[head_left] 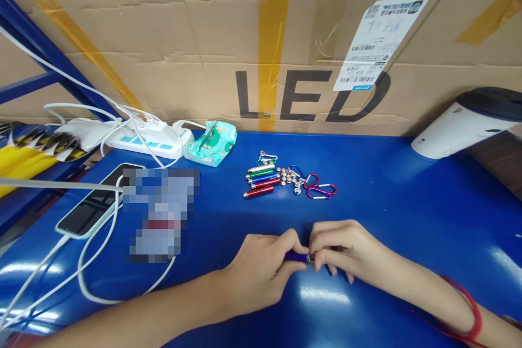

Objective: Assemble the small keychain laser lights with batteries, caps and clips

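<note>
Low in the middle of the view, my left hand (267,266) is closed around a dark blue tube (297,256), its thumb and index finger along the tube. My right hand (340,244) pinches the tube's silvery right end, where the fingertips of both hands nearly meet. Beyond the hands lie several metal tubes in red (261,192), blue, green and silver, side by side. Small silvery round pieces (289,175) are scattered to their right. Red and purple carabiners (319,192) rest beside those, and a green one (267,160) lies behind the tubes.
A phone (98,204) with white cables and a blurred-out object (163,217) lie left on the blue table (387,201). Behind them are a power strip (150,141) and a tissue pack (214,144). A white cup (457,125) stands back right, before a large cardboard box (163,38).
</note>
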A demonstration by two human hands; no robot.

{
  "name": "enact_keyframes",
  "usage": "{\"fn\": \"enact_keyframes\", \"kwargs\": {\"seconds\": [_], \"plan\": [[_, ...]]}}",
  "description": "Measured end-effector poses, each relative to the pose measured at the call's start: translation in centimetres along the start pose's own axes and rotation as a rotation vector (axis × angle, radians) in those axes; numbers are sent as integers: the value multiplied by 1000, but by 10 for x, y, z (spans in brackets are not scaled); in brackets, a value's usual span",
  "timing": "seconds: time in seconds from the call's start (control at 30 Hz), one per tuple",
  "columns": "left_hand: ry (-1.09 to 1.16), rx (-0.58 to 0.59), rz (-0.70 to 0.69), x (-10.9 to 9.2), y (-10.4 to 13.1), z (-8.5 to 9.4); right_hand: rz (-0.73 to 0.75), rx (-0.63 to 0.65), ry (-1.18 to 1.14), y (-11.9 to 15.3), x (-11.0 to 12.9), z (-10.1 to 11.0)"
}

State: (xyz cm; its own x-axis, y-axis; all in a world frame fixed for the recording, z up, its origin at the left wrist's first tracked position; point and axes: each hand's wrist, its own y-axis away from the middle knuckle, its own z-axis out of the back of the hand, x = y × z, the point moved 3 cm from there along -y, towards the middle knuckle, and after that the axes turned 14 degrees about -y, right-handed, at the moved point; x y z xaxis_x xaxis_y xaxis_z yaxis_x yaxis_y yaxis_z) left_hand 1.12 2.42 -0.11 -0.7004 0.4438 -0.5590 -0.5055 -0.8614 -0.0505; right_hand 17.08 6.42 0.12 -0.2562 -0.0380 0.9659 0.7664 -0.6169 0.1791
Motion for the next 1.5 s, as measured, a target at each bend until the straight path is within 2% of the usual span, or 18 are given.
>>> {"fn": "enact_keyframes", "kwargs": {"seconds": [0.07, 0.17, 0.3, 0.63, 0.8, 1.0, 1.17, 1.5], "plan": [[-33, -2, -23, 0, 1, -1, 151, 49, 228, 4, 9, -2], [-62, -34, -59, 0, 2, -2, 311, 11, 524, 8, 19, -7], [-71, -138, -85, 1, 3, -2, 362, -80, 690, 9, 19, -13], [-103, -307, -115, 0, 7, -4, 333, -99, 640, 4, 15, -22], [-104, -341, -92, -2, 7, -3, 220, -146, 445, 3, 12, -22], [90, -244, 53, 1, 6, -3, 110, -162, 305, 1, 14, -20], [205, -158, 163, 5, 3, -3, 144, -185, 276, 1, 14, -15], [257, -165, 169, 3, 0, 0, 244, -151, 353, 3, 14, -10]]}}
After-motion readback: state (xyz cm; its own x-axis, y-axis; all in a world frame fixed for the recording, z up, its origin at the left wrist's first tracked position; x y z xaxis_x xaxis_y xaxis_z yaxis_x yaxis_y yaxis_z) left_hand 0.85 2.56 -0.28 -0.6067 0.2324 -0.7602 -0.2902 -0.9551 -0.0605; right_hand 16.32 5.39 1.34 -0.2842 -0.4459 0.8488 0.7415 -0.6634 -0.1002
